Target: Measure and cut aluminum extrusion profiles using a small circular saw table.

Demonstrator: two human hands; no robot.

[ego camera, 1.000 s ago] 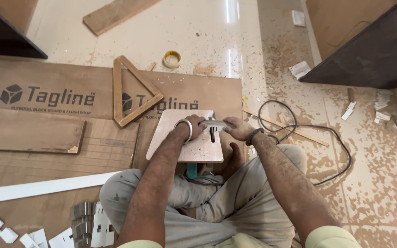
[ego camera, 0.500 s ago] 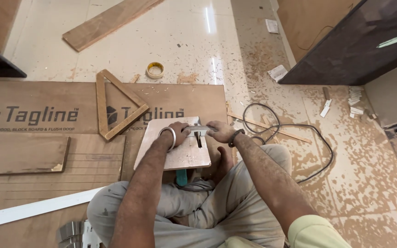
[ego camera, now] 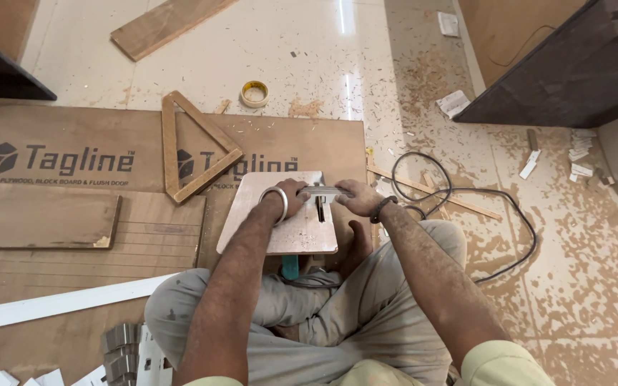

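Dusty beige trousers (ego camera: 366,314), pale yellow short sleeves (ego camera: 502,364), a silver metal bangle (ego camera: 278,202) left, dark beaded wristband (ego camera: 379,209) right.

You are sitting on a glossy cream tiled floor (ego camera: 309,50), strewn with sawdust to your right. A large brown plywood sheet (ego camera: 73,143) covers the left. A dark brown cabinet (ego camera: 574,71) stands far right, ceiling light reflecting ahead.

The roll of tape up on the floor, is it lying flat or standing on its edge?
Lying flat. The roll of tape shows its whole ring and open centre to the head camera looking down, resting on the pale floor beyond the plywood sheet.
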